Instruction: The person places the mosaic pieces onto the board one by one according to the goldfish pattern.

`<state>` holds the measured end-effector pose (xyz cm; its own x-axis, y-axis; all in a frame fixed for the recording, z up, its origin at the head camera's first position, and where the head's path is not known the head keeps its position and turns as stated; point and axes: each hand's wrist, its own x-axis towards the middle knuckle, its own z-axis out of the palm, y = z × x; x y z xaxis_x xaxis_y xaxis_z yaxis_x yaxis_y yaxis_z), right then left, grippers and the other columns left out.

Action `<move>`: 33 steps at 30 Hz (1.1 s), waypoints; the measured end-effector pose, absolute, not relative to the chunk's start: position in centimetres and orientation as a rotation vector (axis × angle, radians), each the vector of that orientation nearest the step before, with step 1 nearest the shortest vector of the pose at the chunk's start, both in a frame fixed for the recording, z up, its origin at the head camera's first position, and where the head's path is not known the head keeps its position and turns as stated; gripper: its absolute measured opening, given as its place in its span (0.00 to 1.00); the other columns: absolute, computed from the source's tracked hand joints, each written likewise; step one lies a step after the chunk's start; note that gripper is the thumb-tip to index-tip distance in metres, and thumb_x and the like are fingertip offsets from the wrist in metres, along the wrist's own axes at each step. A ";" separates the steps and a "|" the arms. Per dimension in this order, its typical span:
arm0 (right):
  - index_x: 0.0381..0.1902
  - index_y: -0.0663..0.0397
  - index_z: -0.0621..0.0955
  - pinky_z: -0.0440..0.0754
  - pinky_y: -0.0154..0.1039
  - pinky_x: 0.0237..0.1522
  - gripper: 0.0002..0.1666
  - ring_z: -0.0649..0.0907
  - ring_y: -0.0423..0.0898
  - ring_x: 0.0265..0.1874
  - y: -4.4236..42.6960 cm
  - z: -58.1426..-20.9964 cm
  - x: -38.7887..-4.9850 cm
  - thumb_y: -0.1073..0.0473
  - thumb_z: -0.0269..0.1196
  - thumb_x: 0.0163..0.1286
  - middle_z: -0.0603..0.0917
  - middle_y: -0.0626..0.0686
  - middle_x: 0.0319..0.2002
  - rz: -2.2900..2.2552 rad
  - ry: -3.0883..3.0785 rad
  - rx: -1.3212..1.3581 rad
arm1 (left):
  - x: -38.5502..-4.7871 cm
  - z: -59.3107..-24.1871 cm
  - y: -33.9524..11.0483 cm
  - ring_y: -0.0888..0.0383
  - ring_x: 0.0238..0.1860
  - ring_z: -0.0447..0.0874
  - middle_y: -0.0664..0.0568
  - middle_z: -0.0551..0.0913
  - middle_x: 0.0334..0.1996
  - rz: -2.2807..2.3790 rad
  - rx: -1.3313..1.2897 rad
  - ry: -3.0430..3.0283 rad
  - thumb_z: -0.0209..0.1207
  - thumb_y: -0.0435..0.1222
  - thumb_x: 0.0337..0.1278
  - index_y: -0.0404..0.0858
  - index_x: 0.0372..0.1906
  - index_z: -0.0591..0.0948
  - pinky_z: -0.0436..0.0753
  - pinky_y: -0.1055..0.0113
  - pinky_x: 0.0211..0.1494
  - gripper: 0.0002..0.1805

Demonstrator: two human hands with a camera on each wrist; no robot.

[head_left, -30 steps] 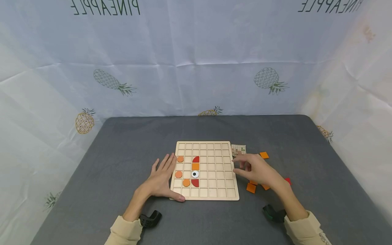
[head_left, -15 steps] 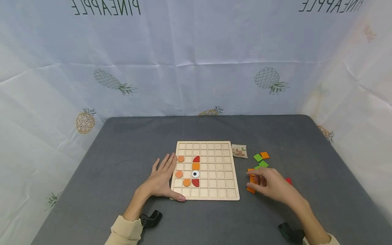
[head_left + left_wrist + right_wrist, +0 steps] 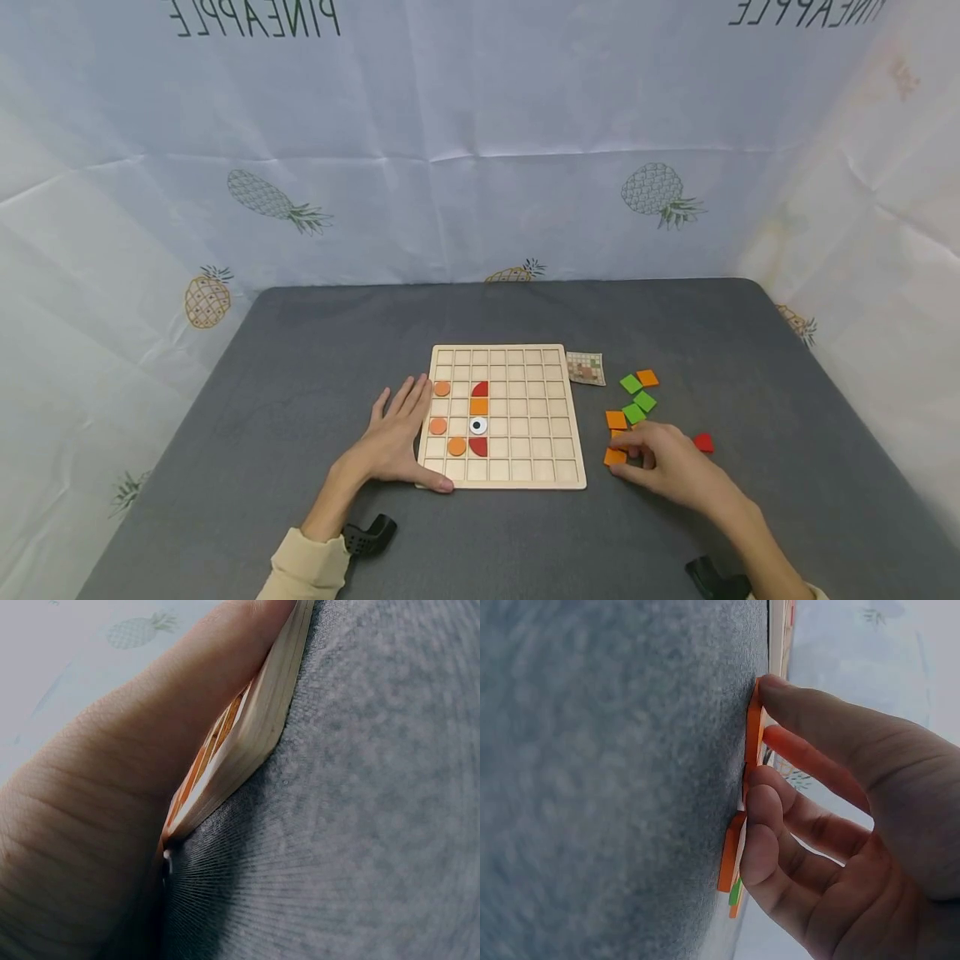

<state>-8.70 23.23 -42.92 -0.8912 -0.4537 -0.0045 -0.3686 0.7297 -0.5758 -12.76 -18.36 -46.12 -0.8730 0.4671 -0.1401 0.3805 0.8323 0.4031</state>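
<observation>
The orange tile (image 3: 615, 457) lies on the gray table (image 3: 330, 333), right of the wooden grid board (image 3: 519, 427), near 3 green tiles (image 3: 645, 402). My right hand (image 3: 669, 463) has its thumb and index finger bent and parted about that orange tile, grip uncertain; my left hand (image 3: 393, 437), spread and grasping nothing, rests along the board's left edge.

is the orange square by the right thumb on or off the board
Off: the orange square is right of the board, gray table between.
</observation>
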 end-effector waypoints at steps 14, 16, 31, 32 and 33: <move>0.43 0.52 0.90 0.74 0.29 0.26 0.14 0.70 0.29 0.22 23.0 -42.8 -8.6 0.55 0.76 0.60 0.78 0.39 0.26 -0.841 2.766 -0.617 | -12.7 -46.0 -18.4 0.38 0.85 0.35 0.39 0.39 0.84 0.541 0.653 2.781 0.74 0.72 0.27 0.33 0.83 0.42 0.38 0.31 0.79 0.83; 0.40 0.51 0.90 0.74 0.29 0.26 0.12 0.71 0.29 0.23 22.9 -42.8 -8.7 0.56 0.76 0.59 0.78 0.39 0.26 -0.833 2.774 -0.627 | -12.7 -46.0 -18.4 0.38 0.85 0.35 0.39 0.39 0.84 0.534 0.652 2.781 0.73 0.72 0.27 0.33 0.83 0.42 0.38 0.31 0.79 0.83; 0.36 0.51 0.90 0.74 0.28 0.27 0.08 0.71 0.28 0.22 22.3 -42.4 -8.9 0.59 0.75 0.57 0.80 0.38 0.24 -0.773 2.888 -0.669 | -12.7 -46.0 -18.3 0.38 0.85 0.35 0.39 0.39 0.84 0.535 0.648 2.777 0.73 0.72 0.27 0.33 0.83 0.42 0.37 0.31 0.79 0.83; 0.36 0.51 0.90 0.74 0.28 0.26 0.08 0.72 0.27 0.22 22.1 -42.3 -8.9 0.59 0.75 0.57 0.80 0.38 0.24 -0.774 2.898 -0.673 | -12.7 -46.0 -18.3 0.38 0.85 0.35 0.39 0.39 0.84 0.533 0.647 2.778 0.73 0.72 0.27 0.33 0.83 0.42 0.37 0.31 0.79 0.83; 0.36 0.51 0.90 0.74 0.28 0.26 0.09 0.72 0.27 0.22 22.0 -42.2 -9.0 0.59 0.76 0.57 0.81 0.38 0.24 -0.774 2.906 -0.676 | -12.7 -46.0 -18.3 0.38 0.85 0.35 0.39 0.39 0.84 0.528 0.646 2.779 0.73 0.72 0.27 0.33 0.83 0.42 0.37 0.31 0.79 0.83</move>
